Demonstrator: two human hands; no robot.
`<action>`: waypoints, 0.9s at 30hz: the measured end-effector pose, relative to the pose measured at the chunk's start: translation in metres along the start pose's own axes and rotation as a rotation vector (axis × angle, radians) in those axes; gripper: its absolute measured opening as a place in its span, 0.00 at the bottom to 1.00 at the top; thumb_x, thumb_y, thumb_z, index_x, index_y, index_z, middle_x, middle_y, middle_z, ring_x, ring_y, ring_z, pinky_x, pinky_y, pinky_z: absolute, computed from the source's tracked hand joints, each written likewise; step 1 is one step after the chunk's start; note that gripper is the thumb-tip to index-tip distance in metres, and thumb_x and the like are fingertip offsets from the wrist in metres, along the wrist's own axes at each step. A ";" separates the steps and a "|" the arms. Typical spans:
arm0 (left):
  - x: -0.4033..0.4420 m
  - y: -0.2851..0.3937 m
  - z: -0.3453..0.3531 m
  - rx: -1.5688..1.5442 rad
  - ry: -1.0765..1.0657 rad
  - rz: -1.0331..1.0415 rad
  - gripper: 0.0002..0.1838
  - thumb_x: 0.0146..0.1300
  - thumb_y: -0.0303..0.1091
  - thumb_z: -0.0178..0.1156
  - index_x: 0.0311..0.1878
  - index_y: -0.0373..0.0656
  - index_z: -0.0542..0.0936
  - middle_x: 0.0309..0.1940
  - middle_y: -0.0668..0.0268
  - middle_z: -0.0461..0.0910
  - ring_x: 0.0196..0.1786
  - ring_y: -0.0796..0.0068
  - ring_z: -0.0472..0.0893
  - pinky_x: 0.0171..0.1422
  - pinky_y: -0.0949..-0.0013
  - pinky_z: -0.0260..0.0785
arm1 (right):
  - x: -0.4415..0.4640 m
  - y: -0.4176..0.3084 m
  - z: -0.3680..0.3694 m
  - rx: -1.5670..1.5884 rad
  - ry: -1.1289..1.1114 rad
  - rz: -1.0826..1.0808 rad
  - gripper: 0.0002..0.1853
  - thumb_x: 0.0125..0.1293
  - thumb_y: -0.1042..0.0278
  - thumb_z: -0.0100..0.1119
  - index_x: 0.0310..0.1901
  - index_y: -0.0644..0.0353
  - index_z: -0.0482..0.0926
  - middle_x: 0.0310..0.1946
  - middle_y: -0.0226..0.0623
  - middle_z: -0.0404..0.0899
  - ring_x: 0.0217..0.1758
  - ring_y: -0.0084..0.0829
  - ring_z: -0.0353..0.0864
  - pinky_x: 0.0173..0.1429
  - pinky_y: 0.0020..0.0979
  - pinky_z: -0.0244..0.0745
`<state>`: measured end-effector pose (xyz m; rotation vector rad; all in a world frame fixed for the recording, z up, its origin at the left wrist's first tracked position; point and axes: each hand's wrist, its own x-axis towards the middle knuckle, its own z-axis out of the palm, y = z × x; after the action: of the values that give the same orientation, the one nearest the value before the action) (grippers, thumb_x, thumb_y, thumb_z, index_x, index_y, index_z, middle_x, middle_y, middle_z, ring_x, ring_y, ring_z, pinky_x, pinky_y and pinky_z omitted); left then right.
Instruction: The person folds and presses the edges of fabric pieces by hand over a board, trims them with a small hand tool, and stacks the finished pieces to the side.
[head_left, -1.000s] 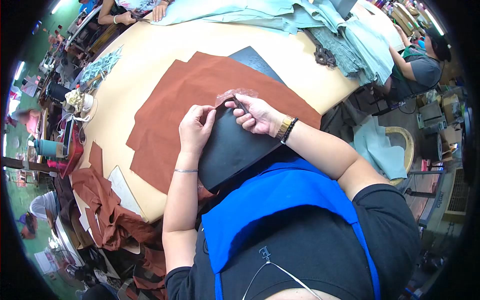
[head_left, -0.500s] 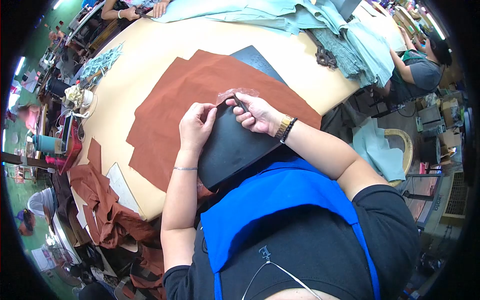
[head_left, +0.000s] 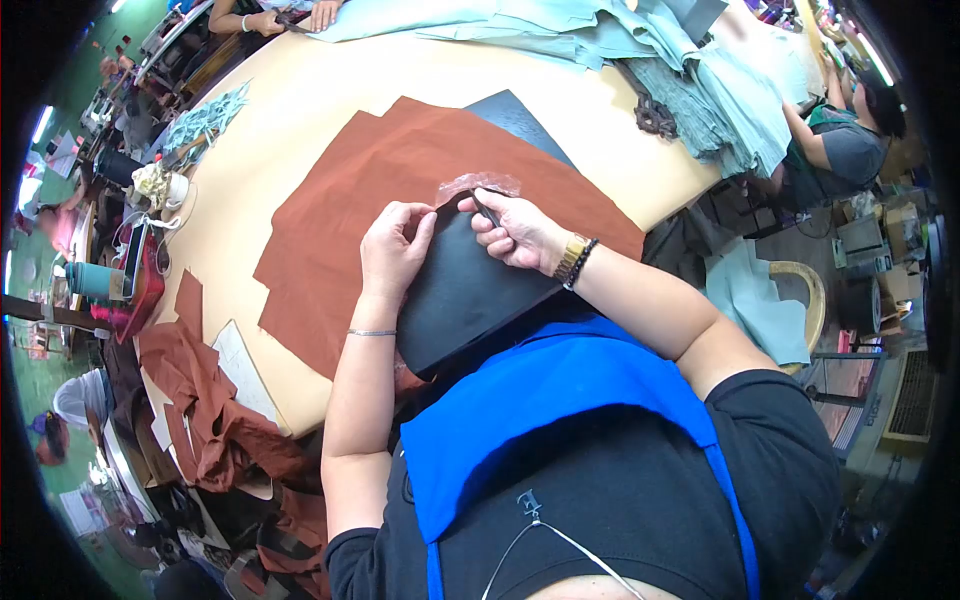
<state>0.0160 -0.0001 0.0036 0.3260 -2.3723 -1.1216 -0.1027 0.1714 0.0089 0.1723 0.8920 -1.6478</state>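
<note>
My left hand (head_left: 397, 245) has thumb and forefinger pinched together at the upper left edge of a black leather-like piece (head_left: 465, 295). What lies between those fingertips is too small to make out. My right hand (head_left: 515, 235) is closed around a small dark handheld tool (head_left: 486, 208), held at the top edge of the same piece. The tool's tip and exact kind are hidden by the fingers. A crumpled strip of clear plastic (head_left: 480, 183) lies just beyond both hands. Beneath everything spreads a large reddish-brown sheet (head_left: 330, 230), which looks like leather.
A dark sheet (head_left: 520, 118) sticks out beneath the brown one on the pale table (head_left: 280, 130). Light-blue hides (head_left: 720, 90) cover the far edge. Brown scraps (head_left: 220, 420) hang at the left. Another person's hands (head_left: 290, 18) are at the far left; a seated person (head_left: 845, 135) is at right.
My hands stay almost in place, with the right fingers shifting slightly around the tool. At the far left, the other person's hand and dark tool have moved a little.
</note>
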 end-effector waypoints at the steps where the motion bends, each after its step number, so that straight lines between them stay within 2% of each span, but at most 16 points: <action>1: 0.000 0.000 0.000 0.002 0.003 0.001 0.05 0.65 0.30 0.67 0.40 0.40 0.85 0.28 0.69 0.79 0.27 0.82 0.74 0.34 0.75 0.69 | -0.002 0.000 0.000 -0.012 0.005 0.012 0.18 0.81 0.50 0.42 0.50 0.56 0.74 0.25 0.23 0.67 0.19 0.12 0.58 0.17 0.15 0.54; 4: -0.001 0.002 -0.001 0.017 0.003 0.010 0.05 0.65 0.30 0.67 0.40 0.39 0.85 0.28 0.70 0.79 0.27 0.82 0.74 0.35 0.75 0.69 | -0.003 -0.003 -0.001 -0.026 -0.020 0.061 0.18 0.82 0.50 0.42 0.49 0.56 0.73 0.26 0.24 0.68 0.20 0.12 0.59 0.18 0.15 0.55; 11: 0.000 0.000 0.000 -0.025 -0.006 -0.033 0.05 0.66 0.30 0.67 0.41 0.39 0.85 0.29 0.70 0.79 0.29 0.84 0.75 0.37 0.76 0.70 | -0.002 0.003 -0.001 -0.070 -0.004 -0.002 0.17 0.81 0.50 0.42 0.51 0.56 0.73 0.25 0.23 0.67 0.19 0.14 0.57 0.19 0.16 0.54; 12: 0.001 0.001 -0.005 -0.095 -0.069 -0.114 0.09 0.66 0.34 0.67 0.43 0.39 0.85 0.33 0.64 0.84 0.33 0.76 0.83 0.41 0.70 0.76 | -0.010 0.003 0.000 -0.129 0.017 -0.048 0.18 0.81 0.50 0.42 0.53 0.56 0.72 0.24 0.23 0.67 0.19 0.14 0.56 0.19 0.16 0.53; 13: 0.003 0.005 -0.013 -0.133 -0.157 -0.193 0.12 0.68 0.35 0.66 0.48 0.37 0.83 0.35 0.62 0.84 0.36 0.76 0.84 0.43 0.70 0.77 | -0.019 -0.001 0.001 -0.216 0.038 -0.124 0.20 0.81 0.48 0.41 0.54 0.56 0.73 0.24 0.22 0.66 0.19 0.13 0.56 0.19 0.16 0.52; 15: 0.007 -0.007 -0.028 -0.284 -0.247 -0.120 0.14 0.68 0.34 0.65 0.52 0.37 0.82 0.39 0.59 0.85 0.42 0.75 0.84 0.47 0.72 0.77 | -0.039 -0.027 -0.005 -0.430 0.073 -0.303 0.21 0.81 0.47 0.44 0.58 0.56 0.73 0.23 0.20 0.64 0.20 0.13 0.57 0.21 0.16 0.52; 16: 0.013 -0.003 -0.048 -0.330 -0.465 -0.336 0.24 0.66 0.45 0.67 0.58 0.39 0.80 0.51 0.55 0.83 0.56 0.67 0.82 0.61 0.64 0.74 | -0.046 -0.041 -0.013 -0.576 0.184 -0.447 0.21 0.80 0.49 0.45 0.56 0.57 0.76 0.24 0.21 0.67 0.19 0.13 0.58 0.21 0.17 0.54; 17: 0.015 0.001 -0.063 -0.077 -0.468 -0.101 0.30 0.63 0.50 0.68 0.61 0.40 0.78 0.55 0.55 0.80 0.59 0.64 0.80 0.65 0.60 0.70 | -0.050 -0.058 -0.027 -0.711 0.295 -0.596 0.21 0.80 0.50 0.46 0.55 0.59 0.80 0.24 0.21 0.69 0.19 0.12 0.59 0.21 0.18 0.55; 19: 0.015 0.004 -0.087 0.450 -0.468 0.343 0.41 0.57 0.61 0.70 0.67 0.44 0.75 0.64 0.54 0.75 0.67 0.57 0.75 0.74 0.50 0.62 | -0.038 -0.104 -0.090 -1.176 0.487 -0.709 0.21 0.77 0.52 0.52 0.55 0.61 0.81 0.26 0.30 0.76 0.22 0.21 0.71 0.28 0.24 0.69; 20: 0.017 -0.009 -0.093 0.539 -0.636 0.398 0.57 0.45 0.75 0.69 0.74 0.50 0.68 0.75 0.52 0.62 0.77 0.46 0.60 0.80 0.38 0.47 | -0.039 -0.122 -0.118 -1.422 0.616 -0.712 0.21 0.75 0.53 0.55 0.55 0.62 0.81 0.28 0.37 0.79 0.26 0.29 0.77 0.34 0.30 0.73; 21: 0.015 -0.021 -0.093 0.551 -0.658 0.415 0.58 0.44 0.76 0.68 0.75 0.51 0.67 0.77 0.52 0.59 0.78 0.46 0.57 0.80 0.36 0.46 | -0.042 -0.134 -0.138 -1.664 0.755 -0.710 0.21 0.72 0.53 0.58 0.55 0.64 0.81 0.31 0.43 0.82 0.31 0.37 0.82 0.41 0.36 0.78; 23: 0.012 -0.037 -0.086 0.567 -0.707 0.455 0.61 0.42 0.79 0.67 0.77 0.53 0.64 0.80 0.52 0.54 0.81 0.45 0.52 0.80 0.33 0.43 | -0.054 -0.141 -0.152 -1.711 0.901 -0.781 0.23 0.67 0.53 0.63 0.55 0.64 0.81 0.41 0.53 0.84 0.47 0.49 0.83 0.56 0.45 0.76; 24: 0.017 -0.038 -0.083 0.617 -0.691 0.382 0.60 0.45 0.80 0.64 0.78 0.54 0.64 0.81 0.52 0.51 0.82 0.46 0.48 0.80 0.32 0.40 | -0.049 -0.137 -0.161 -1.988 1.085 -1.077 0.23 0.67 0.54 0.64 0.54 0.66 0.80 0.46 0.53 0.83 0.52 0.50 0.81 0.61 0.44 0.74; 27: 0.034 -0.050 -0.047 0.709 -0.363 0.016 0.61 0.48 0.80 0.62 0.79 0.51 0.60 0.81 0.51 0.48 0.83 0.47 0.46 0.80 0.30 0.38 | -0.051 -0.120 -0.100 -1.801 0.765 -1.313 0.26 0.66 0.52 0.66 0.56 0.66 0.79 0.52 0.53 0.81 0.58 0.51 0.78 0.65 0.44 0.71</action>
<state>0.0121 -0.0765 0.0012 0.3550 -3.0353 -0.3011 -0.2293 0.2754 0.0225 -1.3497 3.1184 -1.0197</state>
